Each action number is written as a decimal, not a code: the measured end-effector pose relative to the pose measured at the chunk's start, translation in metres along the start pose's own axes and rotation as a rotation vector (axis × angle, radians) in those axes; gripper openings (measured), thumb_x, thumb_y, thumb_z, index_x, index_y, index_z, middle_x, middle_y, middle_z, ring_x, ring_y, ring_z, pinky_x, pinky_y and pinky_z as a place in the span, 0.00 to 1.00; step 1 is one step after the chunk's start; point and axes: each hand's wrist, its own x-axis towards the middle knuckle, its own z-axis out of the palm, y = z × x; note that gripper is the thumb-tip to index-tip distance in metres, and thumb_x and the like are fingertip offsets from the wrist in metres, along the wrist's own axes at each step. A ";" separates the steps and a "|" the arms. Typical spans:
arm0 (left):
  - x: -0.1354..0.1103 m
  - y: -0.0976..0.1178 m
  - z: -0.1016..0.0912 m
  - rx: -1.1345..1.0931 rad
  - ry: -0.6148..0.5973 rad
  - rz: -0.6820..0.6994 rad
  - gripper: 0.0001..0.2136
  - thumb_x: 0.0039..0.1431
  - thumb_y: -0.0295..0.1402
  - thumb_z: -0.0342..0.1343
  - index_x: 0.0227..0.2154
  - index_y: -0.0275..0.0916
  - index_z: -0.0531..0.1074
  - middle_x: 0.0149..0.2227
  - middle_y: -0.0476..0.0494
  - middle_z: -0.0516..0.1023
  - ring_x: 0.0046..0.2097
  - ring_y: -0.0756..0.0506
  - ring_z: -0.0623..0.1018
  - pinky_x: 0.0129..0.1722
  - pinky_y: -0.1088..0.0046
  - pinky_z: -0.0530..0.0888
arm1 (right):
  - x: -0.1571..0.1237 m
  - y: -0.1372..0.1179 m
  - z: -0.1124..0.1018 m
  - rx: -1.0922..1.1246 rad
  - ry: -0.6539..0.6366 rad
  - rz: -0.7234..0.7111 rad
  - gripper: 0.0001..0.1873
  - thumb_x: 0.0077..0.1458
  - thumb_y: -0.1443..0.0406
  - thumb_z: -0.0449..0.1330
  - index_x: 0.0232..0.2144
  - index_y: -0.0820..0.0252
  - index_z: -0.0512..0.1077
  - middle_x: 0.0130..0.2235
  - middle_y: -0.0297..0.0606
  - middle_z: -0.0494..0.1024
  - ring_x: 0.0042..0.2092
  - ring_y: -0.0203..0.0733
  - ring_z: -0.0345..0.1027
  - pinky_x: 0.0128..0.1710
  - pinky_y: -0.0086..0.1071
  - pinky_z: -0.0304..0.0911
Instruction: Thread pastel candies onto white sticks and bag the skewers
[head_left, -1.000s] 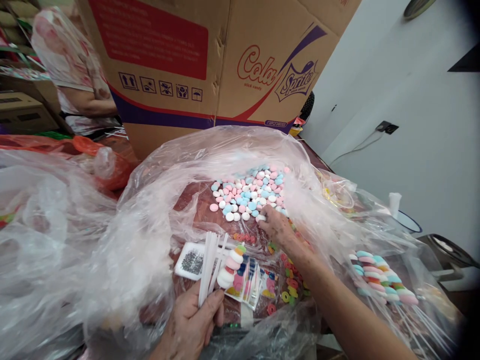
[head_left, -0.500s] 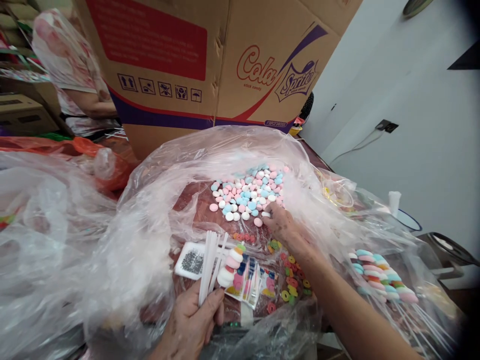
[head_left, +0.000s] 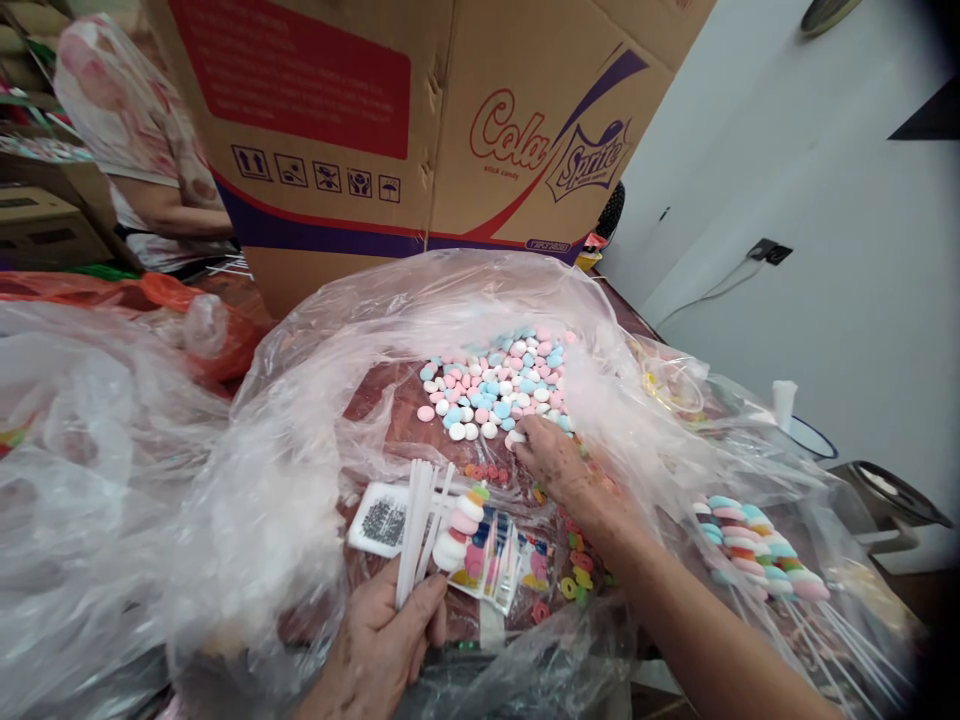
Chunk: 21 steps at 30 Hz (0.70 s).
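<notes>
My left hand (head_left: 394, 625) is closed around a bundle of white sticks (head_left: 415, 530) that point upward. Beside them, in the same grip, is a skewer of stacked marshmallows (head_left: 461, 530) with a green gummy ring at its tip. My right hand (head_left: 559, 465) pinches a white marshmallow (head_left: 516, 437) at the near edge of a pile of pink, blue and white marshmallows (head_left: 491, 385). A pink marshmallow lies just under that pinch, partly hidden. Coloured gummy rings (head_left: 576, 575) are scattered below my right forearm.
Clear plastic sheeting (head_left: 292, 430) surrounds the pile. Behind it stands a large cardboard box (head_left: 315, 220). A white tray (head_left: 379, 520) and printed packets (head_left: 487, 560) lie near my left hand. Finished marshmallow skewers (head_left: 761, 550) rest at right. Another person (head_left: 139, 150) is at far left.
My right hand has moved slightly left and toward me with the white marshmallow, now over the pink one at the pile's edge. My left hand has hardly moved.
</notes>
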 end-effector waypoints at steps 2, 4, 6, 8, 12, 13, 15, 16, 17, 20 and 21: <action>0.002 -0.003 -0.002 0.015 -0.040 0.000 0.20 0.53 0.49 0.56 0.16 0.38 0.66 0.13 0.57 0.62 0.14 0.56 0.58 0.15 0.79 0.50 | 0.002 -0.004 0.004 -0.027 -0.002 -0.012 0.11 0.58 0.70 0.53 0.44 0.58 0.69 0.41 0.43 0.74 0.45 0.47 0.66 0.45 0.37 0.62; 0.003 -0.004 -0.004 0.029 -0.067 -0.002 0.21 0.54 0.49 0.56 0.16 0.38 0.66 0.13 0.57 0.60 0.14 0.56 0.58 0.15 0.80 0.50 | 0.001 -0.006 0.006 -0.048 -0.011 -0.026 0.07 0.59 0.71 0.53 0.38 0.59 0.69 0.39 0.44 0.74 0.43 0.47 0.67 0.45 0.37 0.62; 0.003 -0.004 -0.004 0.025 -0.046 0.002 0.21 0.54 0.49 0.56 0.16 0.38 0.66 0.13 0.57 0.61 0.14 0.56 0.58 0.15 0.80 0.50 | -0.002 -0.007 0.006 -0.058 -0.020 -0.039 0.07 0.59 0.72 0.52 0.35 0.59 0.68 0.39 0.45 0.74 0.42 0.48 0.67 0.44 0.37 0.62; 0.001 -0.002 -0.002 0.006 -0.006 0.001 0.20 0.53 0.48 0.57 0.15 0.38 0.66 0.12 0.57 0.60 0.14 0.56 0.57 0.15 0.80 0.51 | -0.006 -0.010 0.005 -0.052 -0.026 -0.051 0.09 0.58 0.74 0.50 0.34 0.60 0.68 0.40 0.47 0.74 0.43 0.48 0.67 0.44 0.37 0.61; -0.003 0.004 0.002 -0.009 0.029 -0.016 0.20 0.53 0.47 0.57 0.15 0.39 0.66 0.08 0.58 0.57 0.13 0.56 0.55 0.15 0.80 0.51 | -0.008 -0.015 0.003 0.017 -0.027 -0.049 0.12 0.53 0.78 0.49 0.32 0.59 0.67 0.40 0.48 0.75 0.44 0.50 0.66 0.45 0.37 0.61; -0.003 0.004 0.003 -0.002 0.034 -0.018 0.20 0.53 0.47 0.57 0.15 0.39 0.67 0.08 0.58 0.57 0.13 0.56 0.55 0.15 0.80 0.51 | -0.006 -0.016 0.003 0.043 -0.019 -0.037 0.12 0.52 0.78 0.49 0.31 0.59 0.67 0.40 0.48 0.75 0.44 0.49 0.66 0.45 0.37 0.61; -0.002 0.004 0.003 0.026 0.044 -0.019 0.19 0.53 0.47 0.57 0.15 0.39 0.67 0.08 0.57 0.59 0.13 0.55 0.56 0.15 0.80 0.51 | -0.002 -0.015 0.002 0.103 0.008 0.007 0.11 0.51 0.77 0.50 0.31 0.58 0.67 0.39 0.46 0.76 0.43 0.48 0.67 0.45 0.37 0.62; -0.002 0.003 0.002 0.045 0.049 -0.022 0.19 0.53 0.47 0.57 0.15 0.39 0.67 0.08 0.57 0.59 0.13 0.55 0.57 0.15 0.80 0.51 | 0.001 -0.015 0.000 0.136 0.027 0.040 0.10 0.50 0.76 0.51 0.31 0.58 0.67 0.37 0.45 0.76 0.42 0.47 0.67 0.43 0.36 0.62; -0.001 0.002 0.002 0.066 0.052 -0.027 0.19 0.53 0.47 0.57 0.15 0.39 0.67 0.08 0.56 0.60 0.13 0.55 0.57 0.15 0.80 0.51 | 0.002 -0.014 -0.002 0.172 0.047 0.077 0.09 0.50 0.74 0.52 0.32 0.58 0.67 0.35 0.43 0.75 0.39 0.47 0.67 0.41 0.36 0.63; 0.001 0.000 0.001 0.105 0.047 -0.039 0.20 0.53 0.48 0.56 0.15 0.39 0.67 0.08 0.56 0.61 0.12 0.54 0.58 0.14 0.80 0.52 | 0.000 -0.017 -0.012 0.286 0.085 0.166 0.03 0.51 0.68 0.55 0.31 0.58 0.66 0.26 0.34 0.72 0.29 0.41 0.66 0.30 0.32 0.61; 0.002 -0.001 0.001 0.106 0.047 -0.036 0.19 0.53 0.48 0.57 0.15 0.39 0.67 0.08 0.56 0.62 0.12 0.54 0.59 0.14 0.80 0.52 | -0.003 -0.021 -0.017 0.390 0.075 0.188 0.02 0.52 0.65 0.55 0.30 0.58 0.66 0.25 0.32 0.71 0.27 0.39 0.64 0.28 0.30 0.59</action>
